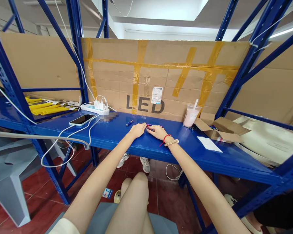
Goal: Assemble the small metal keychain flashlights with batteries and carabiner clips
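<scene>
My left hand [138, 130] and my right hand [158, 132] meet over the blue shelf, fingertips almost touching. Both are closed at the fingertips on a small slender purple-and-red item [148, 125]. Fingers cover much of it, so its kind is unclear. A red cord bracelet and a beaded one circle my right wrist. Just left of my left hand lies a short dark-blue piece [129, 123] with shiny ends, touched by neither hand.
Phone [82, 120], power strip [94, 108] and white cables sit left. To the right stand a pink drink cup [190, 116], white paper [209, 144] and an open carton [221, 128]. A cardboard panel [112, 81] backs the blue shelf [107, 130]; blue posts flank it.
</scene>
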`<state>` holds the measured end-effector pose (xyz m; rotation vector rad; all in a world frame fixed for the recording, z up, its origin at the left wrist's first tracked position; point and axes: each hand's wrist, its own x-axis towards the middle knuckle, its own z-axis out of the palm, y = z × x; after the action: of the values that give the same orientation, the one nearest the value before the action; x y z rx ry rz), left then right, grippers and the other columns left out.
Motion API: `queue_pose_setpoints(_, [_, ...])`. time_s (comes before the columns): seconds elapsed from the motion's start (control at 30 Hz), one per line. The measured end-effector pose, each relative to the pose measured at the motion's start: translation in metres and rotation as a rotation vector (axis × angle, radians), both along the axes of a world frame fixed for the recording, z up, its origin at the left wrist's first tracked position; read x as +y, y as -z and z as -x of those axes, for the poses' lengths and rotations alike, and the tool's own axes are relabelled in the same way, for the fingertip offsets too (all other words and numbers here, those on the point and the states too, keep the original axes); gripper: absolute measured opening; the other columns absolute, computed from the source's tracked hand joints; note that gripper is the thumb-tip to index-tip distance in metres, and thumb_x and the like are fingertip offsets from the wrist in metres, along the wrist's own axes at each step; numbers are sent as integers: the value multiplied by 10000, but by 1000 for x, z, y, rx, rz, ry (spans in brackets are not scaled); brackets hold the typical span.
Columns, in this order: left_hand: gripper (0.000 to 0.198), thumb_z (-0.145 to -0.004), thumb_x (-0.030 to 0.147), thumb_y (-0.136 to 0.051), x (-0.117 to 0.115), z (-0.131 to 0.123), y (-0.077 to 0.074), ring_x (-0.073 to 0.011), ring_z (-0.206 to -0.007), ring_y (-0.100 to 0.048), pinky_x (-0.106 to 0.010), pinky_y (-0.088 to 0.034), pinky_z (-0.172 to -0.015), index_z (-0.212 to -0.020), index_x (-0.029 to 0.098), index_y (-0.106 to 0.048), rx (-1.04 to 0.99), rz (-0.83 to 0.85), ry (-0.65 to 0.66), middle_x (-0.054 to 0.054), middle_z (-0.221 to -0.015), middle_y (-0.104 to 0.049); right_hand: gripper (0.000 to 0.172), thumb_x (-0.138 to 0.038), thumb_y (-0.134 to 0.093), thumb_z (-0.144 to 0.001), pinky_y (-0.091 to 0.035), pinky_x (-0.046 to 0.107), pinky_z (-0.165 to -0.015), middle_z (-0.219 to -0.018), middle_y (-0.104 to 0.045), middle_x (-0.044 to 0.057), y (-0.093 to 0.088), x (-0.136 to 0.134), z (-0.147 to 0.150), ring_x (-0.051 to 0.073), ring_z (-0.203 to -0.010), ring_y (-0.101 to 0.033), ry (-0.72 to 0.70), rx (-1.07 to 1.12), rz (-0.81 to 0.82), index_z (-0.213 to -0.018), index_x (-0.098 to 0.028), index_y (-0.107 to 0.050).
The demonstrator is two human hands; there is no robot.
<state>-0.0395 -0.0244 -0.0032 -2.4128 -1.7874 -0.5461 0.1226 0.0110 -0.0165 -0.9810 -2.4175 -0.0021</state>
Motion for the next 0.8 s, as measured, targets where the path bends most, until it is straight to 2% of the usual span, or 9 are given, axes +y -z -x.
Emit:
queue_pose_setpoints(0.13, [331, -929, 333, -207, 1, 0, 1, -208, -954, -589, -292, -452, -750, -1019, 210, -502, 3, 8, 1, -77, -1015, -628, 267, -359, -432, -861, -317, 209, -544, -753, -629, 25, -2, -3, 1, 122, -638, -530, 11, -54, -32, -893, -220, -658])
queue_pose_setpoints(0.4, [321, -931, 332, -193, 3, 1, 3, -236, -960, -588, -313, -454, -733, -1020, 200, -472, 13, -16, 29, -91, -1011, -625, 251, -291, -449, -850, -278, 204, -527, -674, -575, 16, -7, -7, 3, 92, -558, -453, 29, -31, -82, -758, -167, -648])
queue_pose_setpoints(0.63, [330, -927, 412, -180, 0, 1, 1, -214, -959, -590, -289, -450, -733, -1030, 239, -441, -79, 0, 70, -53, -1007, -627, 267, -276, -418, -862, -327, 205, -571, -680, -551, 19, -5, -1, 1, 99, -578, -456, 48, 112, -99, -872, -166, -662])
queue_pose_setpoints(0.8, [334, -920, 433, -193, 1, 1, 1, -238, -948, -596, -312, -456, -725, -1045, 234, -430, -92, 10, 62, -60, -980, -638, 298, -312, -402, -874, -355, 215, -598, -717, -560, 27, -2, 8, -5, 117, -625, -496, 95, 260, -101, -962, -169, -648])
